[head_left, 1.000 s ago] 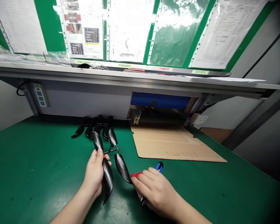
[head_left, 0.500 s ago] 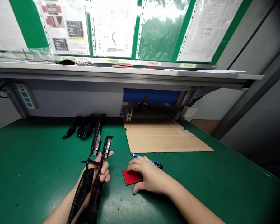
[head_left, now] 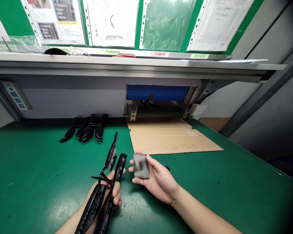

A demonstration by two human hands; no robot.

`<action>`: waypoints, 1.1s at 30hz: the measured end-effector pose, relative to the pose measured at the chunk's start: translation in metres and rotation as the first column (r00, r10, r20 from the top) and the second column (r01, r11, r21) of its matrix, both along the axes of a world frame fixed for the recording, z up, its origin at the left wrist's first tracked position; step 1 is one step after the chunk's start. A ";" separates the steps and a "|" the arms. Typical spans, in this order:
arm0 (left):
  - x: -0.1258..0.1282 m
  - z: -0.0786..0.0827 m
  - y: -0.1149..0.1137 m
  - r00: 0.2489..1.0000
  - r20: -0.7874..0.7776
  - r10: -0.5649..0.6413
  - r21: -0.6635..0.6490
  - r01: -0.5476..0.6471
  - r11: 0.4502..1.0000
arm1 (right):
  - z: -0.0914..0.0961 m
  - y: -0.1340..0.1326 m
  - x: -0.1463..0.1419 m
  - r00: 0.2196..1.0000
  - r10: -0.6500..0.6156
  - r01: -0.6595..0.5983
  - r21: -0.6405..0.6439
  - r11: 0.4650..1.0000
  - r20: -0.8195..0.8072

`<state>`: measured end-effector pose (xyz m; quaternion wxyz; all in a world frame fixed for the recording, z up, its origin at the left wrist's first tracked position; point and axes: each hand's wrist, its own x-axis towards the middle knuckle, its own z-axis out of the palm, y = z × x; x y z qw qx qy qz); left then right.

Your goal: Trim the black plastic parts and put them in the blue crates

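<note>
My left hand is closed around glossy black moulded plastic parts, long curved pieces joined by thin cross runners. Their upper ends point away from me, above the fingers. My right hand, palm turned up, grips a small square pad between thumb and fingers. Its worn grey face is toward me. The pad is beside the upper ends of the black parts, apart from them. Behind my right hand, a utility knife lies on the bench, mostly hidden, only its blue and black end showing.
Several similar black parts lie at the back left of the green bench. A flat cardboard sheet reaches to an opening with a blue flap. A shelf crosses above; a power strip hangs left.
My right hand has picked the pad up off the bench and turned it from its red side to its grey face. My left hand and the black parts have shifted slightly right.
</note>
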<state>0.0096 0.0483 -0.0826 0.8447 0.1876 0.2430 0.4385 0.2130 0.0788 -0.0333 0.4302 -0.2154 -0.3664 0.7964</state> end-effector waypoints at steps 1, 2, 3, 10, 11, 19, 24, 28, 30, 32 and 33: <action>0.001 -0.001 -0.001 1.000 -0.002 -0.012 0.000 0.012 1.000 | -0.001 -0.001 -0.001 1.000 -0.007 0.007 0.000 1.000 -0.006; 0.001 -0.002 -0.001 1.000 -0.004 -0.019 -0.003 0.019 1.000 | -0.002 -0.002 -0.002 1.000 -0.018 0.018 0.001 1.000 -0.007; 0.002 -0.002 -0.002 1.000 -0.005 -0.018 -0.007 0.018 1.000 | -0.002 -0.003 -0.003 0.999 -0.032 0.032 0.007 0.999 -0.002; 0.004 -0.002 -0.004 0.992 -0.071 -0.108 -0.052 0.104 0.993 | -0.002 -0.008 -0.007 0.991 -0.131 0.129 0.062 0.990 0.037; 0.004 -0.002 -0.004 0.990 -0.073 -0.123 -0.057 0.119 0.991 | -0.002 -0.008 -0.007 0.990 -0.135 0.132 0.065 0.989 0.038; 0.005 -0.001 -0.005 0.993 -0.067 -0.095 -0.065 0.091 0.994 | -0.006 -0.010 -0.008 0.979 -0.192 0.184 0.121 0.975 0.060; 0.009 -0.002 -0.007 0.998 -0.046 -0.037 -0.070 0.034 0.997 | -0.011 -0.008 -0.007 0.974 -0.203 0.185 0.169 0.968 0.101; 0.008 -0.001 -0.007 0.999 -0.039 -0.029 -0.085 0.026 0.996 | -0.016 -0.008 -0.008 0.951 -0.257 0.204 0.278 0.939 0.169; 0.007 0.000 -0.008 0.999 -0.036 -0.034 -0.095 0.030 0.995 | -0.019 -0.009 -0.008 0.927 -0.311 0.218 0.374 0.901 0.209; 0.007 0.002 -0.009 0.999 -0.033 -0.040 -0.104 0.037 0.994 | -0.020 -0.010 -0.008 0.911 -0.344 0.221 0.437 0.872 0.226; 0.007 0.003 -0.009 0.999 -0.031 -0.044 -0.108 0.040 0.993 | -0.020 -0.010 -0.009 0.911 -0.348 0.223 0.446 0.867 0.220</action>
